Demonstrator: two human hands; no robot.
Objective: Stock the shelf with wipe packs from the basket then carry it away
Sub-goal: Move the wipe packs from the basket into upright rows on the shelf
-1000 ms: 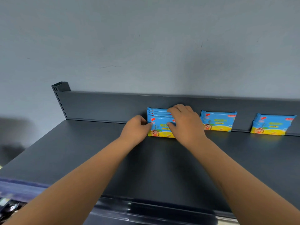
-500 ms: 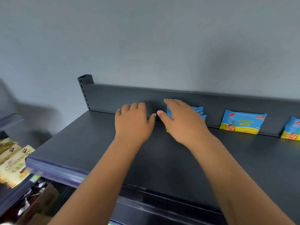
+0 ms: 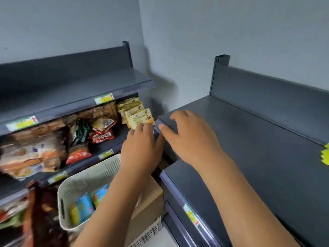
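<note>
A cream slatted basket [image 3: 78, 182] sits low at the left on a cardboard box, with a few blue-and-yellow wipe packs [image 3: 85, 207] lying inside. The dark grey shelf [image 3: 258, 143] spreads to the right; a yellow corner of one shelved pack [image 3: 325, 155] shows at the right edge. My left hand [image 3: 141, 148] hovers above the basket's far rim, fingers apart, holding nothing. My right hand [image 3: 192, 134] is over the shelf's left front corner, fingers spread and empty.
A second shelving unit on the left holds snack packets [image 3: 137, 116] and price labels. A cardboard box [image 3: 147, 207] sits under the basket, with another slatted crate [image 3: 147, 234] below it. The lower shelf edge [image 3: 192, 213] juts out at the right.
My view has swung left and down from the shelf's back row to the basket. Both hands have left the stacked wipe packs and moved to the shelf's left corner, empty.
</note>
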